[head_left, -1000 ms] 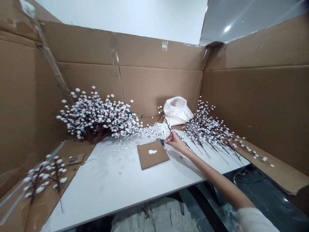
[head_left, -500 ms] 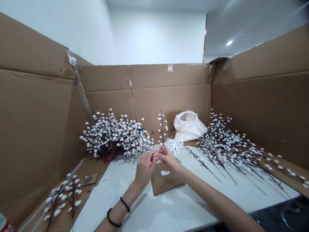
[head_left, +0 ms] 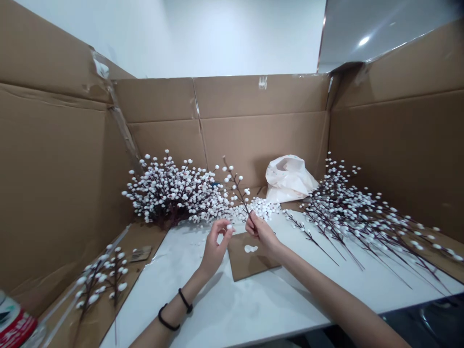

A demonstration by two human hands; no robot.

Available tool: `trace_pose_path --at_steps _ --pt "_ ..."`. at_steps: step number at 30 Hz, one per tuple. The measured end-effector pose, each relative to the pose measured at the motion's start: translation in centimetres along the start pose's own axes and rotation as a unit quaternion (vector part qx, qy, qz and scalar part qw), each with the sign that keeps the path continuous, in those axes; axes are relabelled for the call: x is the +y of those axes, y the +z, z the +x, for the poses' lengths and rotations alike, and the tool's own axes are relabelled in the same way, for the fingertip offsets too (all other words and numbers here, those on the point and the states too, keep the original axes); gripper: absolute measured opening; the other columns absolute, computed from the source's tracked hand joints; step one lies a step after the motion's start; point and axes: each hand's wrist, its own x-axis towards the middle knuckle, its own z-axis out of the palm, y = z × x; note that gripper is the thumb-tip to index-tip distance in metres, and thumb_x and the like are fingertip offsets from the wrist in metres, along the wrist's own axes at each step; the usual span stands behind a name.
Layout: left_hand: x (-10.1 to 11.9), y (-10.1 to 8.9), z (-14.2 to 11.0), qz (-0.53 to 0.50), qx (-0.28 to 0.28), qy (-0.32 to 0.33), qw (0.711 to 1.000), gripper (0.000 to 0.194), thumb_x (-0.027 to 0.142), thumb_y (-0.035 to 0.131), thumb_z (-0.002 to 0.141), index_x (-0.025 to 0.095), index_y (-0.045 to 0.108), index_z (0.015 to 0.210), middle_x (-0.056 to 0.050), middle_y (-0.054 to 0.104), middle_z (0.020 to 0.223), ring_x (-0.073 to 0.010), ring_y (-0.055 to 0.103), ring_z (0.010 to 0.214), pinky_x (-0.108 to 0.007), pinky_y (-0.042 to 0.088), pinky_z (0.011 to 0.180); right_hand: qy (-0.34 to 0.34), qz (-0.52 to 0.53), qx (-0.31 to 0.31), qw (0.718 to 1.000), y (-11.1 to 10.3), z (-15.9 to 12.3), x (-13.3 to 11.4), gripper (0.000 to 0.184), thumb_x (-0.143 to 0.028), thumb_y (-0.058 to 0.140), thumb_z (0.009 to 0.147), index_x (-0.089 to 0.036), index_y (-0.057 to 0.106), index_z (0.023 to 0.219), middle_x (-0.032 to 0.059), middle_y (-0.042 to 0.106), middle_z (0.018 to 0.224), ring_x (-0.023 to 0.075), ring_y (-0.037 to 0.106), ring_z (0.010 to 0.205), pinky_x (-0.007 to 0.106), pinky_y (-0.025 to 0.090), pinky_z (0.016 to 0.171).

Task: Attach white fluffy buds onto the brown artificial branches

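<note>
My right hand (head_left: 261,231) is closed around a brown stem (head_left: 239,192) with several white berries, its tip leaning to the left. Between the thumb and forefinger of my left hand (head_left: 216,245) is a small white berry (head_left: 229,226), apart from the stem. Below my hands a square of brown cardboard (head_left: 237,266) lies on the white tabletop, with a white blob of what looks like glue (head_left: 251,248) on it. Just beyond my hands is a spread of loose white berries (head_left: 266,207).
A dense bunch of white-berry stems (head_left: 174,188) stands at the back left. More berry stems (head_left: 348,212) lie at the right. A white plastic bag (head_left: 290,179) sits at the back. Cardboard walls (head_left: 261,130) surround the table. Berry sprigs (head_left: 116,278) and a red-labelled bottle (head_left: 16,321) are at the left.
My hands have moved apart. The stem in my right hand has tipped from upright to leaning left. A white berry now shows in my left fingertips. The view has shifted downward.
</note>
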Motion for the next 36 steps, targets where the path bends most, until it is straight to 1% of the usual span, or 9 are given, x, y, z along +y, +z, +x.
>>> trace_pose_path --at_steps 3,6,9,12,18,22,26,31,36 --pt "0.3 0.1 0.0 -0.002 -0.023 0.009 1.000 0.024 0.041 0.049 0.083 0.019 0.050 0.092 -0.003 0.058 0.089 -0.0126 0.058 0.083 -0.024 0.045 0.077 -0.015 0.013 -0.015 1.000 0.0 -0.4 0.1 0.046 -0.062 0.048 0.078 -0.018 0.044 0.064 -0.0046 0.027 0.050 0.0089 0.020 0.047 0.025 0.014 0.047" --pt "0.5 -0.2 0.1 0.001 -0.033 0.019 0.999 0.025 0.041 0.048 0.083 0.019 0.050 0.095 -0.003 0.059 0.087 -0.0130 0.058 0.083 -0.024 0.045 0.076 0.004 0.017 -0.032 0.999 0.1 -0.8 0.1 0.041 -0.060 0.050 0.078 -0.019 0.053 0.078 -0.0065 0.023 0.047 0.0087 0.014 0.045 0.024 0.011 0.045" --pt "0.4 -0.7 0.3 0.018 -0.022 0.021 0.999 0.027 0.040 0.051 0.083 0.020 0.050 0.100 -0.004 0.060 0.093 -0.0129 0.058 0.085 -0.024 0.045 0.079 0.013 0.020 -0.062 0.998 0.2 -1.0 0.0 0.039 -0.059 0.050 0.078 -0.020 0.052 0.082 -0.0071 0.023 0.046 0.0084 0.015 0.043 0.024 0.012 0.043" --pt "-0.1 -1.2 0.5 0.033 -0.026 0.034 0.999 0.025 0.040 0.052 0.082 0.019 0.054 0.096 -0.004 0.060 0.093 -0.0127 0.056 0.083 -0.024 0.044 0.078 0.004 0.033 -0.094 0.995 0.3 -1.1 -0.3 0.035 -0.055 0.051 0.080 -0.020 0.050 0.085 -0.0070 0.029 0.045 0.0085 0.021 0.042 0.023 0.018 0.044" --pt "-0.1 -1.3 0.4 0.008 -0.065 0.042 0.997 0.023 0.037 0.051 0.084 0.019 0.053 0.098 -0.004 0.064 0.089 -0.0137 0.059 0.088 -0.026 0.044 0.084 0.022 0.082 -0.134 0.987 1.0 -1.8 -1.3 0.032 -0.048 0.054 0.080 -0.021 0.040 0.073 -0.0017 0.051 0.058 0.0125 0.046 0.055 0.025 0.035 0.054" --pt "0.3 -1.4 0.5 -0.020 -0.072 0.024 0.997 0.021 0.035 0.051 0.084 0.019 0.052 0.096 -0.005 0.065 0.096 -0.0152 0.059 0.096 -0.027 0.044 0.088 -0.003 0.068 -0.100 0.993 1.1 -1.8 -1.4 0.037 -0.052 0.049 0.082 -0.020 0.040 0.066 -0.0003 0.051 0.056 0.0130 0.047 0.052 0.027 0.038 0.054" --pt "0.0 -1.2 0.6 -0.021 -0.049 0.024 0.998 0.019 0.035 0.058 0.079 0.018 0.057 0.088 -0.002 0.062 0.085 -0.0118 0.057 0.082 -0.022 0.043 0.077 -0.016 0.050 -0.057 0.997 0.9 -1.7 -1.4 0.041 -0.056 0.050 0.080 -0.019 0.043 0.064 0.0008 0.054 0.058 0.0129 0.049 0.052 0.027 0.040 0.055" --pt "-0.4 -0.5 0.3 -0.119 -0.049 -0.021 0.991 0.026 0.037 0.065 0.074 0.018 0.054 0.087 0.001 0.055 0.077 -0.0086 0.053 0.072 -0.019 0.042 0.068 -0.013 0.051 -0.104 0.993 1.0 -1.8 -1.1 0.042 -0.052 0.051 0.081 -0.017 0.040 0.060 0.0036 0.059 0.069 0.0125 0.052 0.056 0.026 0.041 0.054" --pt "-0.7 0.0 -0.2 -0.178 -0.067 -0.054 0.980 0.032 0.039 0.069 0.071 0.018 0.049 0.085 0.000 0.054 0.079 -0.0092 0.054 0.073 -0.021 0.043 0.070 -0.026 0.002 -0.146 0.989 0.9 -1.9 -0.8 0.037 -0.047 0.048 0.084 -0.015 0.054 0.066 0.0027 0.057 0.070 0.0117 0.054 0.058 0.026 0.043 0.060"
